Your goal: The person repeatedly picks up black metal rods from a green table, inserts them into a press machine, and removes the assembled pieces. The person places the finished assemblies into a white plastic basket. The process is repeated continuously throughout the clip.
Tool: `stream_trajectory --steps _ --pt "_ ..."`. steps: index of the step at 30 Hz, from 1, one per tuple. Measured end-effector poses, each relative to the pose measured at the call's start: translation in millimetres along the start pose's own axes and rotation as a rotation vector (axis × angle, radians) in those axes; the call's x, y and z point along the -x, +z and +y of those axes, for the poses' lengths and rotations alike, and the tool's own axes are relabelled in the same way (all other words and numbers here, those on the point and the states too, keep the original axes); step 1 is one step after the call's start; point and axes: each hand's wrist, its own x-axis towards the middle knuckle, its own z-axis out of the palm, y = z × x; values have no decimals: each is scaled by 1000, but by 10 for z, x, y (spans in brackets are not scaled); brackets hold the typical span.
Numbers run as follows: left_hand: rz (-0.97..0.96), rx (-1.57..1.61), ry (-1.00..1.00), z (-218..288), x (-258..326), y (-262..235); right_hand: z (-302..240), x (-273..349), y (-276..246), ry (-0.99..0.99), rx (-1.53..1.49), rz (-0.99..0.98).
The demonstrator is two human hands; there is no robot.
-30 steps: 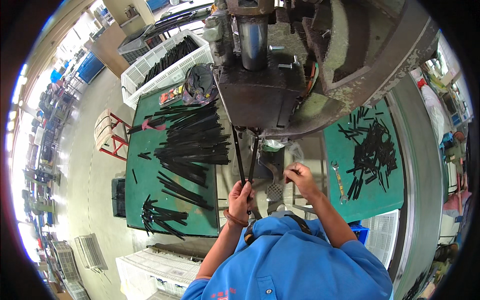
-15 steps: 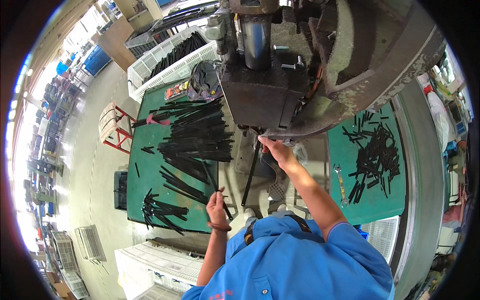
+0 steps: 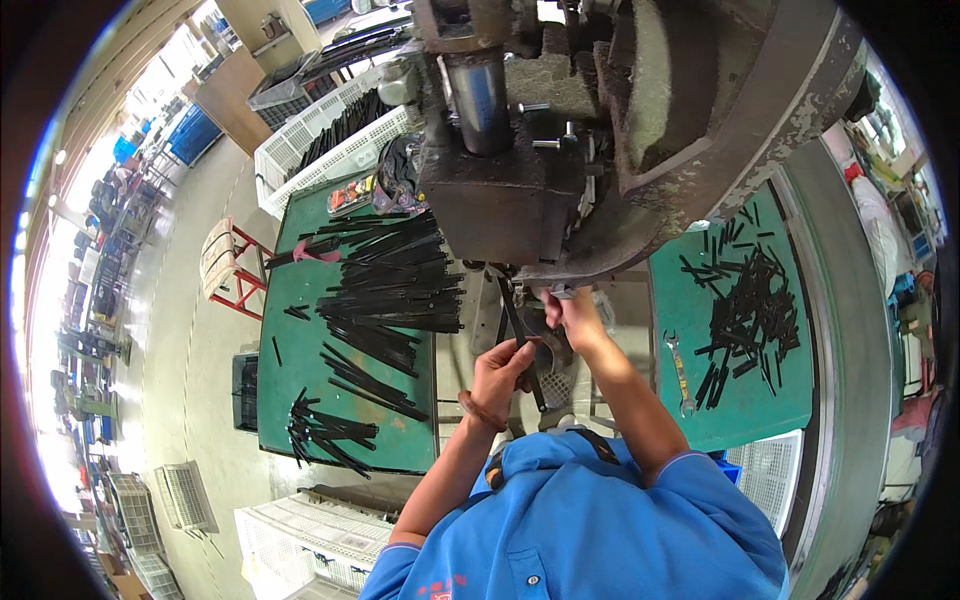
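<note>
My left hand (image 3: 503, 372) is closed around a long, flat black strip (image 3: 513, 310). The strip slants, its upper end under the dark metal block of a press (image 3: 490, 205) and its lower end hanging below my fingers. Whether the upper end sits inside the tooling is hidden. Just right of the strip, my right hand (image 3: 576, 320) is up against the press's underside by a small metal piece (image 3: 564, 293). Its fingers are curled, and what they hold, if anything, does not show.
A green table (image 3: 290, 375) on the left bears rows of long black strips (image 3: 395, 290). On the right-hand green table (image 3: 660, 300) lie a heap of shorter black pieces (image 3: 750, 310) and a wrench (image 3: 680, 372). A white crate (image 3: 355, 145) of strips stands at the far left.
My left hand has swung right from the table's edge to under the press, bringing its strip. My right hand has shifted right and lower; the strip that hung from it no longer shows there.
</note>
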Motion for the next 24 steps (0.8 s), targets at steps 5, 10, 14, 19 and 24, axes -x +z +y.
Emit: stream_trajectory --steps 5,10,14,19,24 --pt "-2 -30 -17 -180 -139 20 -134 239 284 2 435 -118" --pt "34 -18 -10 -218 -89 81 -78 171 472 -264 600 -100" --pt "36 -30 -25 -275 -53 63 -58 253 515 -301 731 -14" --pt "-10 -73 -18 -377 -9 20 -4 368 517 -252 751 68" --pt "-18 -239 -24 -366 56 -68 292 323 393 -148 558 70"
